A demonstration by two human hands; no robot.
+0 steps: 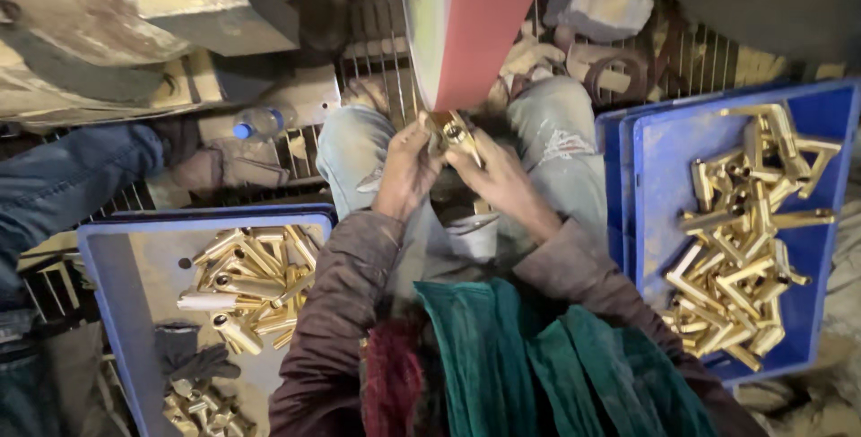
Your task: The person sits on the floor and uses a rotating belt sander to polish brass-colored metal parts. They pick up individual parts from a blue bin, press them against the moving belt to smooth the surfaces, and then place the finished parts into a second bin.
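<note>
Brass fitting (451, 135) is sitting between both my hands, right up at the lower end of the red belt (480, 24), just above my knees. I'm pinching it with my left hand (408, 170), fingers closed around its near end, and my right hand (496, 177) is clamping the other side, thumb and fingers wrapped tight on the same piece. I'm holding it slightly tilted, its bright face turned toward the belt; whether it is actually touching the belt I can't tell from here. To do this well, I reckon I'm needing a firm two-handed hold, light even pressure, and fingertips kept back from the belt edge, since they're sitting very near it. I'm also judging that turning the piece steadily would keep the finish even rather than flat-spotted. On my left, a blue tray (108, 293) is holding a heap of brass parts (247, 284) with a dark glove (193, 356) lying beside them. On my right, another blue tray (821, 132) is carrying a bigger pile (740, 249), well apart from my hands. A plastic bottle (260, 121) is lying by the grating ahead.
</note>
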